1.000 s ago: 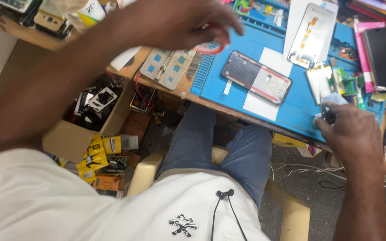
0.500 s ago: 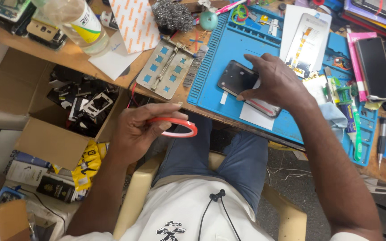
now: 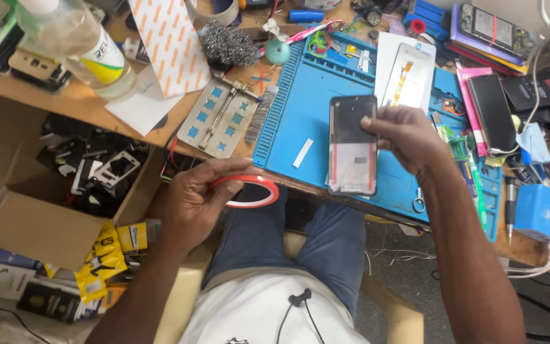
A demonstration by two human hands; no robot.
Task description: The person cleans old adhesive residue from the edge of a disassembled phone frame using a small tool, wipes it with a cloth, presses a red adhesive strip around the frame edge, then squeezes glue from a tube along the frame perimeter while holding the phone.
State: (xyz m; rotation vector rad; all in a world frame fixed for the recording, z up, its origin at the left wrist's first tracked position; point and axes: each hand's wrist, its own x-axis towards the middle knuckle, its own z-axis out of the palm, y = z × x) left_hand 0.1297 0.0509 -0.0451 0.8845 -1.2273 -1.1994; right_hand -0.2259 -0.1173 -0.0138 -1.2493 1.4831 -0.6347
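Phone frame (image 3: 352, 145) overhangs mat (image 3: 300, 121) edge, right hand (image 3: 405, 137) gripping.

A seated person with bare forearms and no sleeves showing wears a white shirt (image 3: 268, 312), blue jeans (image 3: 300, 236), and a thin black earphone cable (image 3: 297, 306) dangling over the shirt.

Red tape roll (image 3: 249, 190); upright phone frame (image 3: 352, 145)

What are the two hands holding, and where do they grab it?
The left hand grips a red tape roll by its rim. The right hand holds a phone frame by its right edge, over the blue mat.
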